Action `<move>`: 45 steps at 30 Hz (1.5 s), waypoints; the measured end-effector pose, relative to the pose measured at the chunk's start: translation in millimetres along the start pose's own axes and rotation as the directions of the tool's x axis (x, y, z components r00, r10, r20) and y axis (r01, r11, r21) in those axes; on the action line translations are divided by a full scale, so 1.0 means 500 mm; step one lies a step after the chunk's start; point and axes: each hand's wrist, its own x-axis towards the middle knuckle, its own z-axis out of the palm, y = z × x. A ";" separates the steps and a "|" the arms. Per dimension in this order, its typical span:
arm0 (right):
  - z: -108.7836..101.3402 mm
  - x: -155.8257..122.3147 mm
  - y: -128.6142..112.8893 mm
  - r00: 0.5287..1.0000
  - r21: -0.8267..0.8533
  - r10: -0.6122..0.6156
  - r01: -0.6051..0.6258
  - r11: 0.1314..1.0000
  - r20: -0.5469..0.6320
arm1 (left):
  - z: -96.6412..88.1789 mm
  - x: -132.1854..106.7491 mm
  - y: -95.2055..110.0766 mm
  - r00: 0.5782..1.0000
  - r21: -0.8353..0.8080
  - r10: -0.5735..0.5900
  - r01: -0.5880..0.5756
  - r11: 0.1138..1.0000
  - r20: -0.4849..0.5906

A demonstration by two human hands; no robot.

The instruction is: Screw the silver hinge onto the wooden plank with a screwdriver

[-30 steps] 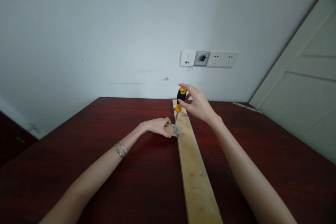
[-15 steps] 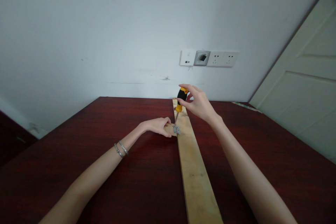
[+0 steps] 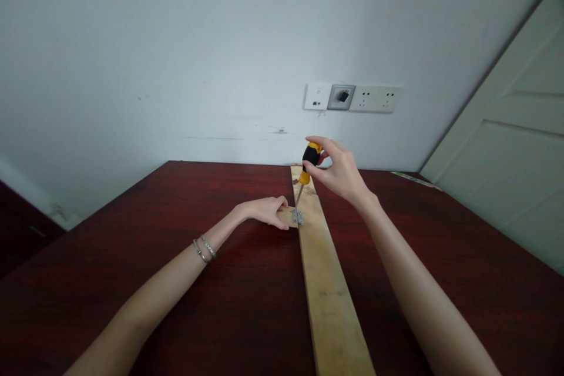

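Note:
My right hand (image 3: 337, 169) grips the yellow-and-black handle of a screwdriver (image 3: 311, 155) between thumb and fingers. Its shaft slants down to a small metal hinge (image 3: 298, 217), where the tip meets the near-left part; any screw under it is too small to make out. The hinge lies across the seam between a long wooden plank (image 3: 328, 270) and a short wooden piece (image 3: 287, 216) that butts against the plank's left edge. Closed around the short piece, thumb on the near side and fingers on the far side, is my left hand (image 3: 265, 211).
Everything lies on a dark red wooden table (image 3: 211, 317). Its far edge meets a pale wall (image 3: 211, 41) carrying a row of sockets (image 3: 376, 98). A white panelled door (image 3: 520, 147) stands at the right, and a thin printed strip (image 3: 416, 180) lies near the far right edge.
The screwdriver handle and my right hand have tilted slightly up and to the right, while the tip stays at the hinge. My left hand keeps its hold. The view has shifted slightly.

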 end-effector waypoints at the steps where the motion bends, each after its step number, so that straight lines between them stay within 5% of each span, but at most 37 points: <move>1: -0.002 0.000 0.000 1.000 -0.002 -0.006 0.006 1.000 -0.006 | 0.000 0.000 0.000 1.000 0.002 0.000 0.000 1.000 -0.001; 45: -0.030 -0.023 -0.020 0.999 0.084 -0.010 0.007 0.996 0.042 | 0.007 0.007 -0.012 1.000 -0.020 0.013 -0.013 1.000 0.007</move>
